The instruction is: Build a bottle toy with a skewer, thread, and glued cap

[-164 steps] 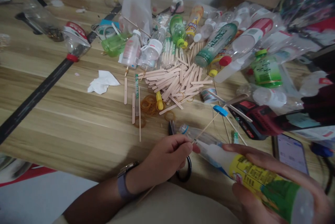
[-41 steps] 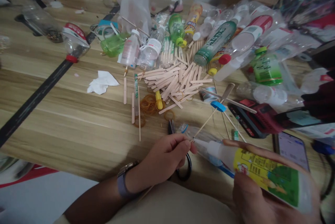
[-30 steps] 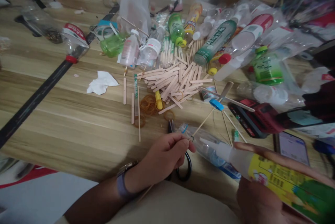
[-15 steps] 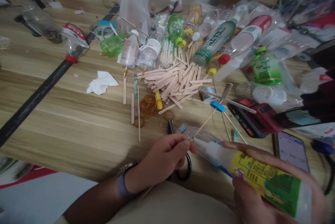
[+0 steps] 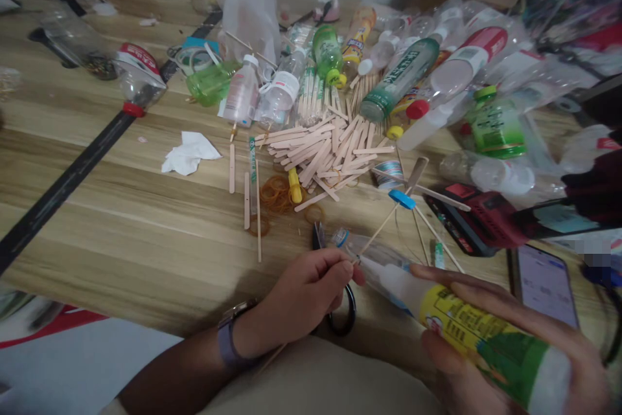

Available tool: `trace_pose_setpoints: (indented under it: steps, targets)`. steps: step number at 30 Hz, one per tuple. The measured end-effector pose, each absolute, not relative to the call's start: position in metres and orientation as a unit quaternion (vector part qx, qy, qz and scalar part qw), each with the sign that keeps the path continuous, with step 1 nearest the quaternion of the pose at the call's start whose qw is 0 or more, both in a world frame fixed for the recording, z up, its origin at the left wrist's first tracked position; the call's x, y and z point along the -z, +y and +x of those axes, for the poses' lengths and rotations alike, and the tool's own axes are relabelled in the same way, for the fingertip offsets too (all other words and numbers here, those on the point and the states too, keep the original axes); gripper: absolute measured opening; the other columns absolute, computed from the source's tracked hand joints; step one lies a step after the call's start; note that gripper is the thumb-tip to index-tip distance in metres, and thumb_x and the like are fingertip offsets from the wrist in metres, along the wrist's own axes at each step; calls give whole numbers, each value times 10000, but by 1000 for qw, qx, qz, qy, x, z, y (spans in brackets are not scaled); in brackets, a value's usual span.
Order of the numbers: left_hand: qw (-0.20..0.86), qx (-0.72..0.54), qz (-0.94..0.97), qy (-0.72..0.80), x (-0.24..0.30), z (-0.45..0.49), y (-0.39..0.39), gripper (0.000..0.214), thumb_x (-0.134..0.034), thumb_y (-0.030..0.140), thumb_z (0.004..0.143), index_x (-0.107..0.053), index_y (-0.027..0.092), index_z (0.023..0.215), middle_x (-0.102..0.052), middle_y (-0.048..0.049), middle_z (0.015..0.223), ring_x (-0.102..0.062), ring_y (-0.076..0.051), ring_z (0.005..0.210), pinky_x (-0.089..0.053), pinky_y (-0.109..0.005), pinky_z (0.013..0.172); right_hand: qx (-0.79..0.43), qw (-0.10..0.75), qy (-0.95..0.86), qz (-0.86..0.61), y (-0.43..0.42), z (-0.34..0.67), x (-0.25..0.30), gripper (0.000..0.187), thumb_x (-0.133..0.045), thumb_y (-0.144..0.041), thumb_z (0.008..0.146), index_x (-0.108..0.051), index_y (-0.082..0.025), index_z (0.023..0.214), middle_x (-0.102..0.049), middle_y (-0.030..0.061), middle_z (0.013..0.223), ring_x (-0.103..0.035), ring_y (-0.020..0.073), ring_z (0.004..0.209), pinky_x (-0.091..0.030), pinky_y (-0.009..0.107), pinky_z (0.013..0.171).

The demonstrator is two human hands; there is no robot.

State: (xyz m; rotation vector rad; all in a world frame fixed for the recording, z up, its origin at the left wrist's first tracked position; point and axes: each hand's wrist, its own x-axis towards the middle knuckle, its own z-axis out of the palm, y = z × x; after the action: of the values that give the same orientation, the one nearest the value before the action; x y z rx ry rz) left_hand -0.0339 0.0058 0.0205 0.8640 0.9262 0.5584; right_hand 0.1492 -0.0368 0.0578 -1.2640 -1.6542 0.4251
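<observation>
My left hand (image 5: 306, 295) pinches a thin wooden skewer (image 5: 379, 228) near its lower end. The skewer rises to the upper right and carries a blue bottle cap (image 5: 402, 199) with crossed flat sticks like a small propeller. My right hand (image 5: 505, 350) is wrapped round a glue bottle (image 5: 466, 334) with a yellow and green label. Its white nozzle touches the skewer just beside my left fingertips. A watch sits on my left wrist.
A pile of craft sticks (image 5: 325, 149), rubber bands (image 5: 276, 193) and many plastic bottles (image 5: 403, 78) cover the wooden table (image 5: 121, 208). Black scissors (image 5: 340, 311) lie under my left hand. A phone (image 5: 544, 285) and a red tool (image 5: 481, 221) lie to the right. A crumpled tissue (image 5: 188, 153) lies to the left.
The glue bottle drew back to the right about a second ago, then came back so its nozzle again meets the skewer by my left fingers. My left hand has stayed put.
</observation>
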Motion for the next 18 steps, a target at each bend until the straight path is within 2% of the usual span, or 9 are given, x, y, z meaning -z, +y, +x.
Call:
trace_pose_setpoints:
  steps: [6,11,15,18]
  targets:
    - [777,-256,397,417,-19,-35,5,300,-470,443,910,-600,180,845,-375,99,495,-291,-84,458,-204,-228,436,-177,479,-688,-516,-36,151,-60,312,-764,-232,803,-631,-243,1085,-763,76,1021,-752,274,863,-637,356,624]
    - [778,-253,396,419,-19,-35,5,296,-482,441,903,-594,174,838,-377,99,497,-290,-78,458,-205,-220,432,-184,461,-697,-518,-37,151,-62,352,-772,-237,798,-633,-247,1121,-760,72,1047,-750,268,884,-639,354,652]
    - [780,-260,394,410,-20,-34,6,289,-476,428,908,-589,172,833,-375,99,491,-286,-76,453,-205,-215,426,-189,484,-678,-519,-35,150,-59,332,-782,-208,779,-636,-249,1074,-763,66,1010,-752,267,868,-634,354,663]
    - [795,-264,382,392,-22,-33,6,288,-495,441,894,-580,177,818,-370,100,477,-279,-75,443,-200,-217,424,-183,526,-619,-553,-35,150,-53,258,-786,-278,792,-649,-231,1005,-769,80,938,-757,283,806,-624,375,654]
